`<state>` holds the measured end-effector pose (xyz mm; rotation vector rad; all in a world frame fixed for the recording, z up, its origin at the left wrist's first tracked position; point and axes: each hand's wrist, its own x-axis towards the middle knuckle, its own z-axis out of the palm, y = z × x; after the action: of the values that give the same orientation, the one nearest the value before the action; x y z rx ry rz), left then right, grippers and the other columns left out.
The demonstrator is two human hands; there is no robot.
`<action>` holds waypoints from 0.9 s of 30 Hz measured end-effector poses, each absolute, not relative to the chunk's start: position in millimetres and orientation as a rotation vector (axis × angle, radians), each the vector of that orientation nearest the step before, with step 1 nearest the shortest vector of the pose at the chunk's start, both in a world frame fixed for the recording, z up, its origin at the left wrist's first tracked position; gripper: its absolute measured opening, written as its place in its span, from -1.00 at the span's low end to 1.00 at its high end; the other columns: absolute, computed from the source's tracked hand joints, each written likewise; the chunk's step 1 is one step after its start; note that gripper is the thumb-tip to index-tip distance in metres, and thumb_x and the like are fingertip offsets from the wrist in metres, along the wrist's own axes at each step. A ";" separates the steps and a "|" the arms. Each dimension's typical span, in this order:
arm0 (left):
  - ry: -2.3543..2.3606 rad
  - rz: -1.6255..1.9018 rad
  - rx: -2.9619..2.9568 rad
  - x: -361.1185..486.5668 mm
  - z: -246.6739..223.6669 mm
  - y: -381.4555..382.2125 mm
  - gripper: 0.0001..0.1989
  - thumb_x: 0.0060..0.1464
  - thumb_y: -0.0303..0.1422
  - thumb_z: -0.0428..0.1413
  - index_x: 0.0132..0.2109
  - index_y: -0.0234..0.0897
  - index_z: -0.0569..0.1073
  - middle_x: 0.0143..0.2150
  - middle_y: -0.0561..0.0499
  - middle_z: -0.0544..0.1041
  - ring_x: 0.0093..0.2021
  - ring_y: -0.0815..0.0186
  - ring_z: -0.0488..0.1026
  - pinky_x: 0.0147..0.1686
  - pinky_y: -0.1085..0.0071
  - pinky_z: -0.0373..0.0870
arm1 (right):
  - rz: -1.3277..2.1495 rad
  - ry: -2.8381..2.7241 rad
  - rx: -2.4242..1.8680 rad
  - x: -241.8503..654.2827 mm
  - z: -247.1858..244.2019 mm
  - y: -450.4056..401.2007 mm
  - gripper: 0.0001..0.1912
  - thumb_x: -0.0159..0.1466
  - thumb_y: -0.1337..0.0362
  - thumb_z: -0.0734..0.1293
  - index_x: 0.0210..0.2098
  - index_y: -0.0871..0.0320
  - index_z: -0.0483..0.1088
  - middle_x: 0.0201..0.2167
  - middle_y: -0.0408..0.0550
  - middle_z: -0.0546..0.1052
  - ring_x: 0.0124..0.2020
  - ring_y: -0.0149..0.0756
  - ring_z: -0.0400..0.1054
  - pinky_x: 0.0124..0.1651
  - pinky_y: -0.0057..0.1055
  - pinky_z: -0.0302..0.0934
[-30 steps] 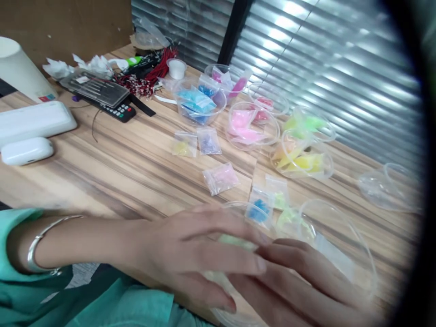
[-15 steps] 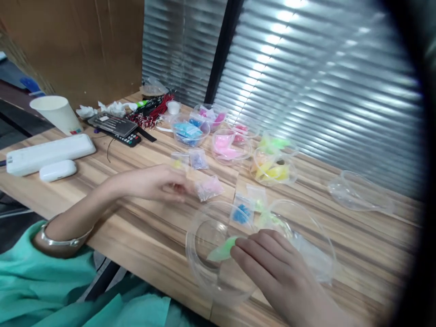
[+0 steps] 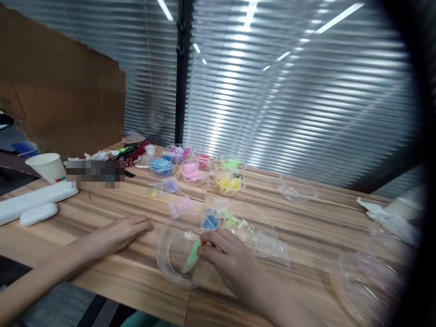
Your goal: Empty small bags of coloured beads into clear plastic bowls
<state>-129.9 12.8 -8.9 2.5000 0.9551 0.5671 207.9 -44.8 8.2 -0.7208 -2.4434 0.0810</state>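
My right hand (image 3: 223, 254) pinches a light-green, pointed packet (image 3: 191, 258) that looks like a small plastic bag; its contents are too blurred to name. The packet hangs over a clear round plastic bowl (image 3: 163, 247), whose right side is hidden behind the hand. My left hand (image 3: 131, 229) lies low on the table left of the bowl, fingers stretched forward, holding nothing. Just behind the bowl are a bag of pink pieces (image 3: 181, 205) and a bag of blue pieces (image 3: 210, 220). Beyond my right hand, a clear container (image 3: 274, 227) is around yellow-green pieces (image 3: 238, 223).
Clear bowls with blue (image 3: 161, 166), pink (image 3: 193, 172) and yellow (image 3: 230, 182) packets stand farther back. A clear lid-like piece (image 3: 296, 193) lies right of them. Clear containers (image 3: 364, 281) sit at far right. At left are a paper cup (image 3: 46, 165) and a white case (image 3: 39, 213).
My view has tilted up and turned right. My left hand has drawn back from the pink bag to the bare wood. My right hand still grips the green packet, now tilted more steeply.
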 end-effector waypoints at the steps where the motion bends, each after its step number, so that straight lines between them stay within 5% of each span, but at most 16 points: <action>1: 0.939 0.585 2.505 -122.3 -1.1 10.5 -0.82 0.34 -0.37 0.00 -0.15 -0.21 0.51 -0.26 0.00 0.58 -0.27 0.29 0.52 -0.27 0.44 0.44 | 0.054 -2.415 -0.724 206.6 5.2 -45.4 -0.74 0.37 0.58 0.14 -0.19 0.19 0.39 -0.18 -0.01 0.48 -0.27 -0.31 0.29 -0.23 -0.40 0.16; 4: 0.916 0.737 2.480 -90.3 23.9 1.0 -0.87 0.36 -0.38 0.02 -0.06 -0.22 0.46 -0.14 -0.05 0.58 -0.13 0.26 0.52 -0.13 0.40 0.45 | 0.009 -2.348 -0.728 203.0 -1.7 -45.8 -0.76 0.37 0.53 0.17 -0.20 0.18 0.42 -0.30 -0.05 0.43 -0.34 -0.33 0.25 -0.32 -0.44 0.12; 12: 0.772 0.834 2.415 -16.4 28.8 -11.8 -0.92 0.27 -0.34 0.15 -0.13 -0.23 0.48 -0.22 0.01 0.60 -0.20 0.28 0.55 -0.17 0.39 0.48 | 0.021 -2.270 -0.640 202.9 -14.9 -38.5 -0.76 0.39 0.46 0.23 -0.14 0.12 0.52 -0.29 -0.05 0.50 -0.30 -0.31 0.35 -0.26 -0.40 0.22; 21: 0.668 0.619 2.451 -22.2 33.1 1.0 -0.79 0.39 -0.34 -0.02 -0.01 -0.20 0.51 -0.12 -0.05 0.58 -0.11 0.28 0.51 -0.09 0.40 0.42 | 0.116 -2.150 -0.642 201.8 -22.6 -36.0 -0.81 0.42 0.40 0.25 -0.17 0.19 0.53 -0.31 0.00 0.56 -0.30 -0.28 0.42 -0.26 -0.41 0.29; 27: 0.410 0.482 2.394 -30.4 35.3 24.3 -0.74 0.14 -0.28 0.31 -0.03 -0.17 0.55 -0.05 -0.01 0.61 0.00 0.24 0.54 0.06 0.38 0.44 | 0.230 -2.067 -0.634 206.4 -20.7 -32.5 -0.86 0.42 0.40 0.27 -0.16 0.17 0.49 -0.29 -0.05 0.59 -0.27 -0.35 0.48 -0.20 -0.49 0.34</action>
<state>-30.4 24.3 35.3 2.3942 0.4102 0.4815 206.4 -32.5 -20.7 -0.6343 -2.0675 0.2300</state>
